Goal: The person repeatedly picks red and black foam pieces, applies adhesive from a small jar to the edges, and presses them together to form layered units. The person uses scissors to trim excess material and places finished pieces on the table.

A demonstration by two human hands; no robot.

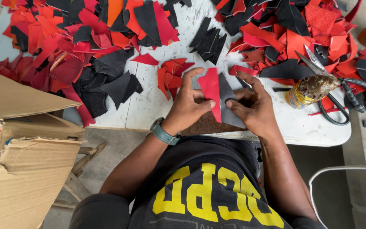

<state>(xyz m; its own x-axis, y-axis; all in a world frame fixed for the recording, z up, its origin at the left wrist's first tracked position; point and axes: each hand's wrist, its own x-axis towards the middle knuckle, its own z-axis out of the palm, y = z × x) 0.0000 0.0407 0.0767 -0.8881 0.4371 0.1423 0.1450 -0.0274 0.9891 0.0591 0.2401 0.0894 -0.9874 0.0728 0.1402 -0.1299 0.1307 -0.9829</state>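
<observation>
My left hand point(189, 104) and my right hand point(250, 104) meet at the front edge of a white table point(149, 106). Between them I hold a red leather piece point(210, 87) pressed against a dark grey leather piece point(226, 95); the left thumb lies on the red one, the right fingers on the grey one. Both pieces rest over a brown board point(206, 125) under my hands. A grey watch point(164, 133) sits on my left wrist.
Heaps of red and black leather scraps point(77, 42) cover the table's back. A small stack of red pieces point(172, 74) and black pieces point(208, 40) lie near. A glue tin point(308, 91) and large scissors point(339, 91) are at right. A cardboard box point(26, 152) stands at left.
</observation>
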